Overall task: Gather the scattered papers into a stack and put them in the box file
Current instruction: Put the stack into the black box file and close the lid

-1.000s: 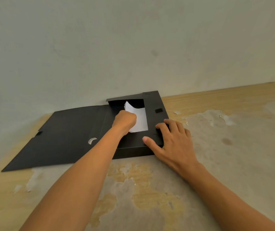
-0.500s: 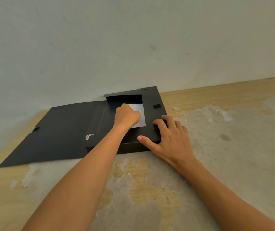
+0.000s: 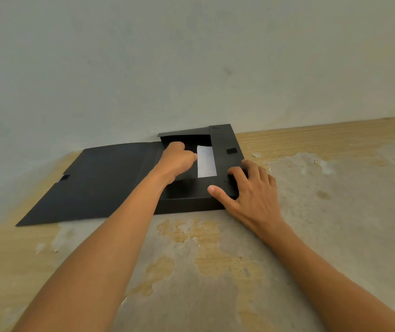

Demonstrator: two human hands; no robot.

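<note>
The black box file (image 3: 225, 140) lies open on the table against the wall, with its lid (image 3: 100, 183) folded out flat to the left. A white stack of papers (image 3: 206, 161) lies inside the box, and only a narrow strip of it shows. My left hand (image 3: 177, 161) is inside the box with fingers curled against the papers' left edge; the fingertips are hidden. My right hand (image 3: 251, 190) rests spread on the box's near right corner, thumb on the front rim.
The table (image 3: 215, 271) is worn wood with large patches of peeled veneer. A plain pale wall (image 3: 191, 68) rises right behind the box. A small black fastener patch (image 3: 231, 150) sits on the box's right rim.
The papers went from sticking up in my left hand to lying flat in the box. My left hand has shifted left, off the top of them. The right hand stays on the corner.
</note>
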